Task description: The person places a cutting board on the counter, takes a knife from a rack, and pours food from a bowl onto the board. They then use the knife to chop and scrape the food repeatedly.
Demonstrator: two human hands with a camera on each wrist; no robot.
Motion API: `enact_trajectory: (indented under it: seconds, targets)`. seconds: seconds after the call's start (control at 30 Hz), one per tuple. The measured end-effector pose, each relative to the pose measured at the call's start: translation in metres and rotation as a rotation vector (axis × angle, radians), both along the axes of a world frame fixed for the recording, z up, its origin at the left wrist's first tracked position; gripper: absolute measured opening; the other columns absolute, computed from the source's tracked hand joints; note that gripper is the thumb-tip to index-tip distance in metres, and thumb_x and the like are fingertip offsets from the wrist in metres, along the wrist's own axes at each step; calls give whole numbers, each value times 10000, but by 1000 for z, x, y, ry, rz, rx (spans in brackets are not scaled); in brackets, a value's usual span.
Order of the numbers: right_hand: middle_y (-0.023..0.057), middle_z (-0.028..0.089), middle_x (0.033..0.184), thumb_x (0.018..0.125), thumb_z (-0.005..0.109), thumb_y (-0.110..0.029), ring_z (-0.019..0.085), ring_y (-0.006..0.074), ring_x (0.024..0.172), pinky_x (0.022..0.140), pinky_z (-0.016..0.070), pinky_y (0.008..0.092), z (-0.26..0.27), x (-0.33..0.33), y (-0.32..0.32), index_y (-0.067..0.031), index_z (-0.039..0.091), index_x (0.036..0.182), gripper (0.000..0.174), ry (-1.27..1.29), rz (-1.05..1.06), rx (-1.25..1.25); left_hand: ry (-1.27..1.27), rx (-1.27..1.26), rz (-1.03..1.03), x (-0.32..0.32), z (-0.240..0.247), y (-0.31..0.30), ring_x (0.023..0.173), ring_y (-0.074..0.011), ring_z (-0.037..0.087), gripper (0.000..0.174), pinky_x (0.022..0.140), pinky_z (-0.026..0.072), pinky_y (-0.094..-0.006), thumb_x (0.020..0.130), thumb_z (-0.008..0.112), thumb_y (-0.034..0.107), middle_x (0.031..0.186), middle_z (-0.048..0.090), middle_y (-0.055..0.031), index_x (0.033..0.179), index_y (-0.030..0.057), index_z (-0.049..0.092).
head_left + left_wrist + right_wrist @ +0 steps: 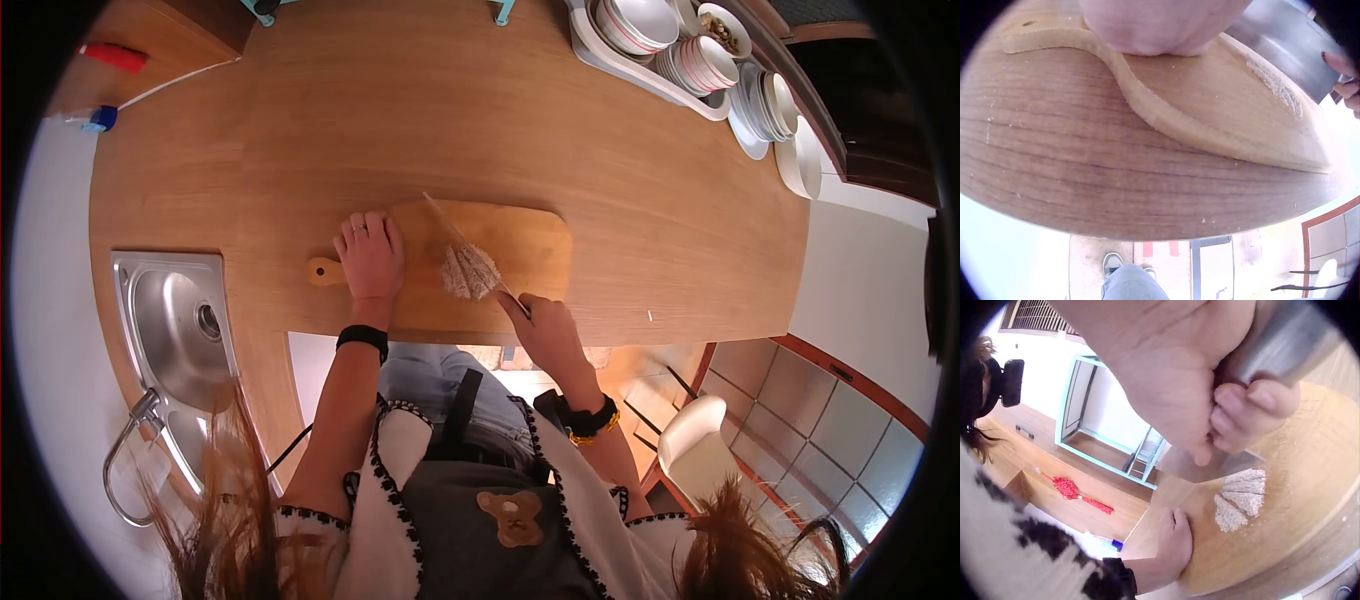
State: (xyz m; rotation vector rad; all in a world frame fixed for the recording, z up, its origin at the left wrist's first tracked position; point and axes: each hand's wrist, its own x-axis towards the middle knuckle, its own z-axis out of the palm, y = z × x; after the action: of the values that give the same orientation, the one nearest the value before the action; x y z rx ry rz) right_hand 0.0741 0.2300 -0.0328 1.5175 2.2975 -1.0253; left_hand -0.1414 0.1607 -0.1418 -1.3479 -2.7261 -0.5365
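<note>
A wooden cutting board (540,240) lies near the counter's front edge, its holed handle (325,271) toward the left. Crumbly pale food (468,275) sits mid-board; in the right wrist view the food (1244,494) shows narrow wedges with gaps between. My right hand (548,338) grips a knife; the broad metal blade (1285,47) stands beside the food in the left wrist view, and in the head view it appears edge-on. My left hand (371,258) rests on the board's left end beside the handle, fingers extended and holding nothing visible. Its fingertips are out of the left wrist view.
A steel sink (175,325) with a tap is at the left. White bowls (640,22) and plates stand in a rack (650,80) at the back right. A white chair (692,435) is below right. Small crumbs dot the counter (1072,144).
</note>
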Motion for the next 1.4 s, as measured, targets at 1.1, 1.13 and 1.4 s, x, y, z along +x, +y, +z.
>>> enact_trajectory:
  seconds: [1.1,1.13,1.4]
  targets:
    - [221,494,529,912,537,-389,511,424,523,472,380,468,-15,8,-38,8,494,613,499,131,-188,-46,-68,-5,13,0,3,0,901,-308,498,131,767,378,-415,901,483,207,922,530,-125,913,82,517]
    - [221,494,529,912,537,-389,511,424,523,472,380,468,-15,8,-38,8,494,613,499,130,-187,-48,-69,-6,15,0,2,-1,901,-308,498,131,767,378,-415,901,483,207,922,530,-125,913,82,517]
    - [238,490,547,919,529,-371,509,440,549,481,380,470,-20,15,-42,19,477,609,501,99,-194,-43,-43,-3,11,0,4,1,906,-298,496,127,776,372,-410,899,490,203,923,530,-114,918,80,515]
